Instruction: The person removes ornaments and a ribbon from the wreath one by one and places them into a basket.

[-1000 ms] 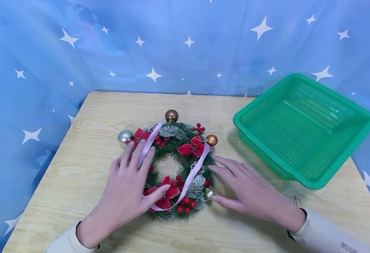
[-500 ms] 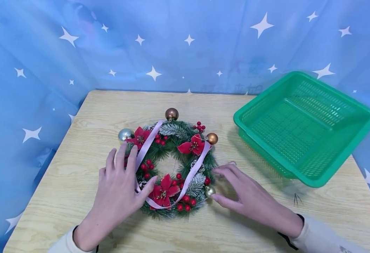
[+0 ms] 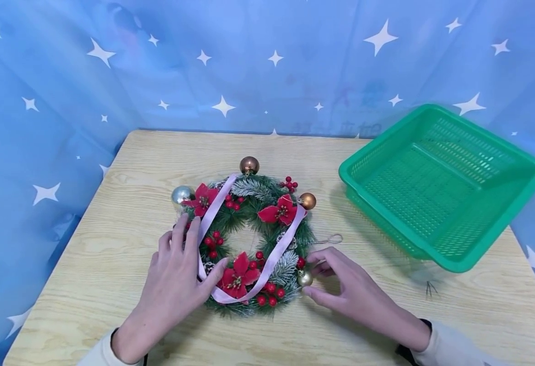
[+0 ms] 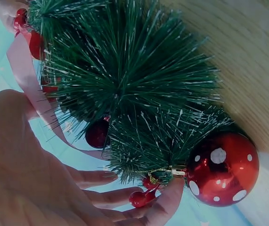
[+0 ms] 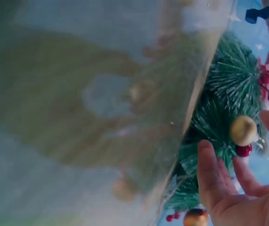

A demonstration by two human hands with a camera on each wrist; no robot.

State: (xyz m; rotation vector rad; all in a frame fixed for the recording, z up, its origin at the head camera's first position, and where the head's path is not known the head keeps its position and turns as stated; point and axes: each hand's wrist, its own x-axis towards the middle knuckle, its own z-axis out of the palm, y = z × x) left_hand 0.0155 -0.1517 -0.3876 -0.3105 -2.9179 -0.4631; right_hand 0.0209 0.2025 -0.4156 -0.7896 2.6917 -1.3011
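A green Christmas wreath point(image 3: 251, 187) with red poinsettias, berries and pinecones lies flat on the table, a pale pink ribbon point(image 3: 276, 254) looped across it. My left hand point(image 3: 176, 277) is at its left side, fingers spread along the needles and the thumb by the lower flower. In the left wrist view a red bauble point(image 4: 224, 169) with white dots hangs at the edge near the fingers. My right hand point(image 3: 354, 284) is at the right edge, fingers slightly bent around the area of a small gold bauble point(image 3: 305, 278); contact cannot be told.
A green plastic basket point(image 3: 427, 193) stands at the right. Brown, silver-blue and copper baubles point(image 3: 249, 165) stick out from the wreath's rim. A thin cord loop point(image 3: 333, 238) extends right of the wreath. Dark bits point(image 3: 430, 288) lie before the basket. A blue star-patterned curtain point(image 3: 267, 66) hangs behind.
My left hand has drawn back to the left off the wreath's middle. My right hand has moved slightly down toward the gold bauble, uncovering the cord loop. The wreath stays put.
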